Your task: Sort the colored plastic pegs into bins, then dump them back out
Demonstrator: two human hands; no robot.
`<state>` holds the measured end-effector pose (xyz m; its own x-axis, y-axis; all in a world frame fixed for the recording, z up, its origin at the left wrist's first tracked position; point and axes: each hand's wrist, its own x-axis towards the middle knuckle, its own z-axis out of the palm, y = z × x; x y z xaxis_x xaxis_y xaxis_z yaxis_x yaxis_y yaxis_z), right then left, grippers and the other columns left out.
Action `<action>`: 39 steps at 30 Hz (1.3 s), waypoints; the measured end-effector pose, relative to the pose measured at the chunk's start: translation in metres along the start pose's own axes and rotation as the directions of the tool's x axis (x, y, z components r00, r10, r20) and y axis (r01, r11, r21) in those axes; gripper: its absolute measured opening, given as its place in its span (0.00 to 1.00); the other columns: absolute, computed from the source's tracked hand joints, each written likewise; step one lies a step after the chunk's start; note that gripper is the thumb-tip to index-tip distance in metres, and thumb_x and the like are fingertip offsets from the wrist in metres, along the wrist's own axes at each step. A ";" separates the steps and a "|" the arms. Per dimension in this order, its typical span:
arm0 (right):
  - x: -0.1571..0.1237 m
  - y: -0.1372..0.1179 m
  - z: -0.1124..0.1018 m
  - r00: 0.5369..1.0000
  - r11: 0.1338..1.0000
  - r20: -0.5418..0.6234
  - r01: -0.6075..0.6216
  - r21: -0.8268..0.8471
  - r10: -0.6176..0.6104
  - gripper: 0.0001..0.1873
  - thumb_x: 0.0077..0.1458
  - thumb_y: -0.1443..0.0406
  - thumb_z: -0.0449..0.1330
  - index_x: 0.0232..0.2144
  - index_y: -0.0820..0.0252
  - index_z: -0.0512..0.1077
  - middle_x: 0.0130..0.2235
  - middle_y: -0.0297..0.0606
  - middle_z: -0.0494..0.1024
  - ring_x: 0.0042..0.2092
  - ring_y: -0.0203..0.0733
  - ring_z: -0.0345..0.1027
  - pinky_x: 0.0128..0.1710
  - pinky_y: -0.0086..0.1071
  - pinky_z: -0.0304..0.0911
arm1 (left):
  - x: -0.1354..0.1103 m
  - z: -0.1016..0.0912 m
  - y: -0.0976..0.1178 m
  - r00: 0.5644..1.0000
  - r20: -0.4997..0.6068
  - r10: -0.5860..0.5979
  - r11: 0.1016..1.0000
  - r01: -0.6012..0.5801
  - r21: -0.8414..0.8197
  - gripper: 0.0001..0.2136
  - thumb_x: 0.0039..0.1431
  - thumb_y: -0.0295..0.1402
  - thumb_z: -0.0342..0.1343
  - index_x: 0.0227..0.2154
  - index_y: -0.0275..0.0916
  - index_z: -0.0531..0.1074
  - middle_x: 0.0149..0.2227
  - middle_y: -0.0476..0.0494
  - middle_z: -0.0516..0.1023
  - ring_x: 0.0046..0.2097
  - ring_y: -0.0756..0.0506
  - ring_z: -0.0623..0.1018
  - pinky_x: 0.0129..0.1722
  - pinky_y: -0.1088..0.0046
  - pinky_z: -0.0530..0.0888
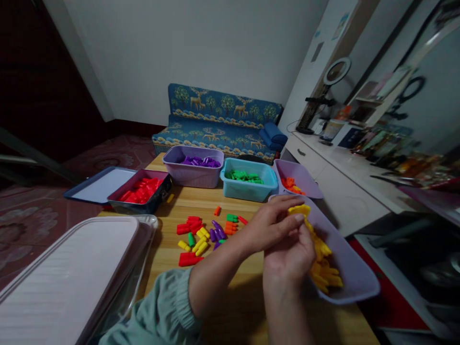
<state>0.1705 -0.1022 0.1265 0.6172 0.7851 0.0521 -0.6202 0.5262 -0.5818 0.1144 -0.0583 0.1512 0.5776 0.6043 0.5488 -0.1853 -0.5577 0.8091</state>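
Observation:
My left hand (270, 224) reaches across from the left, its fingers and thumb closed around yellow plastic pieces (301, 210). Beneath and against it, my right hand (290, 253) is turned palm up with fingers curled up to the same pieces, partly covered by the left. Both hands are at the near-left rim of a lilac bin (354, 282), where more yellow pieces (325, 275) lie. Left of my hands, loose bullet-shaped pieces are scattered on the wooden table (165, 268): red (189, 259), yellow (201, 246), purple (218, 231), orange (230, 227) and green (232, 218).
Behind stand a purple-filled bin (190, 176), a turquoise bin (247, 191) of green pieces and a lilac bin (300, 173) with orange ones. A dark box (153, 205) holds red pieces. White lids (68, 268) lie at left; a cluttered dresser (334, 165) stands right.

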 end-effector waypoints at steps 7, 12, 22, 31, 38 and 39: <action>0.016 -0.014 -0.012 0.990 0.997 -0.132 -0.040 0.061 0.048 0.11 0.52 0.60 0.57 0.37 0.58 0.71 0.37 0.35 0.77 0.43 0.37 0.73 0.48 0.32 0.67 | 0.006 0.019 -0.021 1.000 0.003 0.008 1.000 -0.008 -0.013 0.18 0.63 0.36 0.51 0.54 0.38 0.70 0.61 0.37 0.65 0.62 0.41 0.63 0.62 0.61 0.60; 0.010 0.014 -0.016 0.992 0.985 -0.040 -0.123 -0.124 0.119 0.12 0.48 0.61 0.62 0.37 0.57 0.73 0.38 0.32 0.78 0.41 0.34 0.72 0.41 0.28 0.68 | -0.026 -0.011 -0.021 0.999 -0.039 -0.026 0.997 0.028 0.068 0.18 0.62 0.35 0.51 0.55 0.40 0.69 0.61 0.38 0.65 0.62 0.41 0.63 0.61 0.62 0.61; 0.037 0.084 -0.053 0.887 0.284 0.413 0.349 -0.893 0.206 0.14 0.48 0.69 0.57 0.38 0.62 0.75 0.41 0.43 0.78 0.46 0.46 0.70 0.49 0.41 0.64 | -0.151 -0.146 -0.063 0.790 -0.477 -0.386 0.481 0.613 0.627 0.13 0.53 0.30 0.55 0.42 0.35 0.77 0.42 0.36 0.78 0.46 0.38 0.76 0.48 0.58 0.71; 0.026 0.103 -0.054 0.759 -0.327 0.475 0.632 -0.703 0.445 0.28 0.44 0.76 0.56 0.49 0.59 0.75 0.56 0.45 0.69 0.56 0.52 0.60 0.55 0.41 0.57 | -0.164 -0.137 -0.095 0.858 -0.342 -0.383 0.464 0.499 0.732 0.27 0.46 0.23 0.56 0.53 0.36 0.70 0.55 0.34 0.70 0.56 0.38 0.69 0.56 0.59 0.66; 0.023 0.100 -0.059 0.736 -0.299 0.500 0.656 -0.693 0.456 0.23 0.47 0.74 0.57 0.47 0.57 0.76 0.56 0.43 0.70 0.56 0.49 0.61 0.56 0.39 0.57 | -0.162 -0.124 -0.103 0.867 -0.369 -0.334 0.518 0.496 0.697 0.18 0.52 0.22 0.52 0.45 0.36 0.77 0.43 0.37 0.76 0.46 0.41 0.74 0.48 0.64 0.70; 0.023 0.099 -0.059 0.733 -0.285 0.504 0.658 -0.698 0.458 0.23 0.47 0.74 0.57 0.47 0.57 0.76 0.55 0.43 0.71 0.55 0.49 0.61 0.56 0.39 0.57 | -0.162 -0.123 -0.102 0.871 -0.374 -0.319 0.541 0.491 0.683 0.16 0.52 0.23 0.52 0.44 0.36 0.77 0.42 0.37 0.76 0.45 0.42 0.74 0.47 0.65 0.70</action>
<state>0.1523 -0.0514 0.0222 -0.0757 0.9806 0.1807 0.9201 0.1385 -0.3665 -0.0582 -0.0292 0.0058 0.2650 0.9168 0.2988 0.7259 -0.3937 0.5640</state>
